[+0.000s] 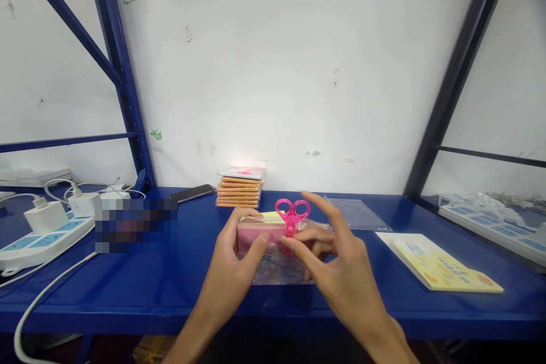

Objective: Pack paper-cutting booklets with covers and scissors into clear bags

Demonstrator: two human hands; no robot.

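Pink scissors (292,216) pinched upright at a pink-banded pouch (260,236)

Faces a white wall (273,68) across a blue counter (170,278). Has a white power strip (51,239) at the left, well apart from the hands, perhaps to spare the middle from its cords. Has a yellow booklet (443,264) flat at the right, near a clear sleeve (360,213), both probably laid aside within easy reach. Includes a stack of orange-edged packets (238,196) toward the back (piled flat, likely to save room).

Clamps the left hand (232,261) on the pouch at front centre, just above the counter's near part, with thumb in front and fingers behind, presumably to stop the thin plastic from folding. Closes the right hand (341,256) on the scissors by thumb and fingers near the pivot, with index finger raised, seemingly for a light, precise grip. Points both loops upward; cannot tell blades inside the pouch from blades in front of it.
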